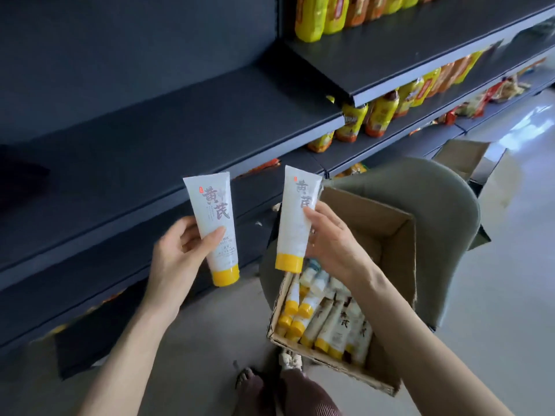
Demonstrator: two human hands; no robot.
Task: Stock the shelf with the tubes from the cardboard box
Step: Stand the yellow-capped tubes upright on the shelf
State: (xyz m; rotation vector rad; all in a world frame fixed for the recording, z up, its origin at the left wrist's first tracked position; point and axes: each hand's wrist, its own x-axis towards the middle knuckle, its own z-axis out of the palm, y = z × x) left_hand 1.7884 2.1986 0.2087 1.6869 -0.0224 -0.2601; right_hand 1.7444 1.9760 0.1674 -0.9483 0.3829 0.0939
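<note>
My left hand [177,253] grips a white tube with a yellow cap [213,217], cap down, in front of the dark shelf [150,136]. My right hand [330,238] holds a second white tube [295,217], also cap down, just above the open cardboard box [387,223]. Several more white tubes with yellow caps [324,316] lie inside the box. The shelf board ahead of my hands is bare.
The box rests on a grey-green chair [444,211]. Yellow and orange snack bags [369,115] fill the shelves to the right. Another open cardboard box [462,157] stands on the floor behind the chair. My feet [270,382] show at the bottom.
</note>
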